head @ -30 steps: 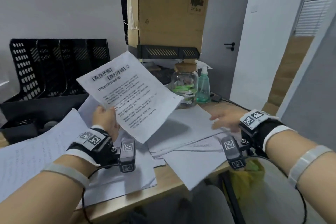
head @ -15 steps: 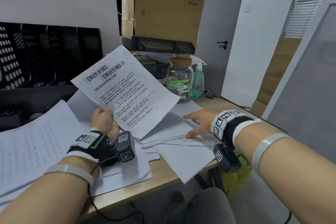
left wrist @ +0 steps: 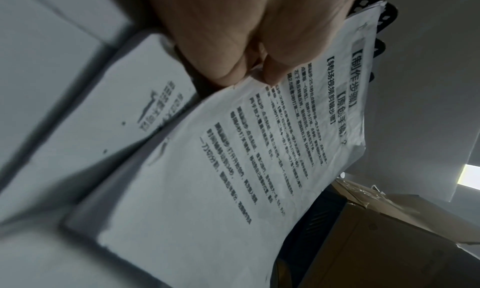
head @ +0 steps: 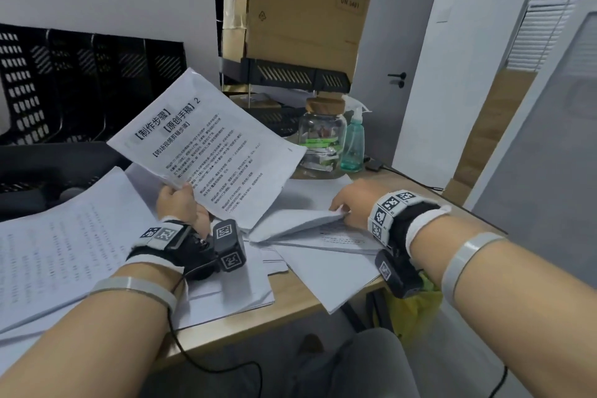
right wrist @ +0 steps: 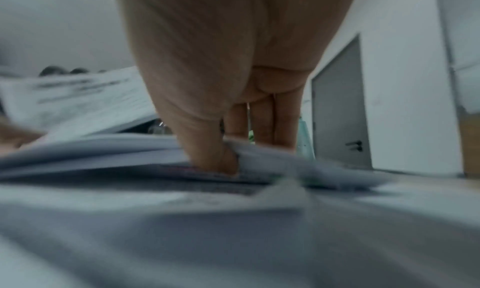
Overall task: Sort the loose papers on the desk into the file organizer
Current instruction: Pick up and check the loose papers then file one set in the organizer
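Observation:
My left hand (head: pixel 181 203) pinches the lower edge of a printed sheaf (head: pixel 206 145) and holds it tilted above the desk; the left wrist view shows thumb and fingers (left wrist: pixel 270 75) clamped on the printed sheaf (left wrist: pixel 233 169). My right hand (head: pixel 347 202) is at the near edge of a thin stack of papers (head: pixel 290 223) on the desk, thumb (right wrist: pixel 223 159) tucked under the top sheets, fingers over them, lifting that edge. More loose papers (head: pixel 64 242) cover the desk to the left. The black file organizer (head: pixel 80 84) stands at the back left against the wall.
A glass jar with a wooden lid (head: pixel 321 136) and a green spray bottle (head: pixel 353 145) stand behind the stack. A cardboard box (head: pixel 307 3) sits on a black tray above them. One sheet (head: pixel 336 278) overhangs the wooden desk edge (head: pixel 290 304).
My right hand slid left along the stack and now grips its near edge, raising it. The left hand keeps the sheaf up; the view has swung right.

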A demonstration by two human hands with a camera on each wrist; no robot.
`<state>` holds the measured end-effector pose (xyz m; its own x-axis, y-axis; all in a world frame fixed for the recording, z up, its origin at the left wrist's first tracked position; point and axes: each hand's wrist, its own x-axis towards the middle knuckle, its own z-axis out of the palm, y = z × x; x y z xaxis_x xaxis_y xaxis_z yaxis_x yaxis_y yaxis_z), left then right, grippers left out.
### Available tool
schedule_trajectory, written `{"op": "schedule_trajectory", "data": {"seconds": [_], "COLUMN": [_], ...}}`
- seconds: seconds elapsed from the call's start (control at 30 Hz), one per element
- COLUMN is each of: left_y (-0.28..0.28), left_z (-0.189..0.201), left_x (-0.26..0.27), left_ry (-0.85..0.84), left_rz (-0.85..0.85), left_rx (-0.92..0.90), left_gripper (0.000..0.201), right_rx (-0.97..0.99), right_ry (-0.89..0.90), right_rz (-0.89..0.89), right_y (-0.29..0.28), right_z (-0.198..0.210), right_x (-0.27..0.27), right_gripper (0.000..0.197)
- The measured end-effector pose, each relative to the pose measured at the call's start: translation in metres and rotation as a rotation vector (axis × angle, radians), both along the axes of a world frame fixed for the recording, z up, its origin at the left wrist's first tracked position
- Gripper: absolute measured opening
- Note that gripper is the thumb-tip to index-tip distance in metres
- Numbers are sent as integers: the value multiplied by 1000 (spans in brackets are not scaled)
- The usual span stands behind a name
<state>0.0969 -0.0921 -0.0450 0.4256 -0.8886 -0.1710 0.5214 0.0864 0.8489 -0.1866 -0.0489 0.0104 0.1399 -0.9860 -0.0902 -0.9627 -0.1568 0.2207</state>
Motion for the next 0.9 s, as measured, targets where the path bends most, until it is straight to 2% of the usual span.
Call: {"op": "schedule_trajectory", "data": {"seconds": [0.03, 0.1, 0.27, 0.37, 0.43, 0.53, 0.67, 0.77, 0.9], "left_y": [-2, -7, -5, -8, -11, -14, -16, -16, -15], "left_z": [-2, -6, -7, -9, -10, -12, -15, -16, -13], "left_x": [2, 7, 9, 10, 13, 16, 17, 16, 16], "left_ry": [-40, -50, -133, -317, -405, -463, -476, -464, -426], "left_rz": [-9, 23, 71, 95, 91, 76, 52, 49, 51], "left_rx": [-8, 5, 69, 124, 139, 156, 151, 147, 144], "left_gripper": [22, 17, 34, 37, 32, 13, 27, 24, 28], "right_rx": [-39, -117, -572, -641, -663, -640, -563, -543, -461], "right_ry": [-30, -167, -850, -1064, -1154, -1226, -1245, -1204, -1043], "right_rz": [-22, -73, -224, -305, -329, -383, -401, -423, -492], "right_y": [1, 2, -2, 2, 3, -3, -11, -17, -22], "right_z": [2, 4, 10, 16, 17, 10, 6, 3, 2], "right_x": [-3, -13, -64, -80, -82, -83, -78, -78, -87], "right_gripper": [23, 22, 21, 21, 19, 31, 31, 36, 26]}}
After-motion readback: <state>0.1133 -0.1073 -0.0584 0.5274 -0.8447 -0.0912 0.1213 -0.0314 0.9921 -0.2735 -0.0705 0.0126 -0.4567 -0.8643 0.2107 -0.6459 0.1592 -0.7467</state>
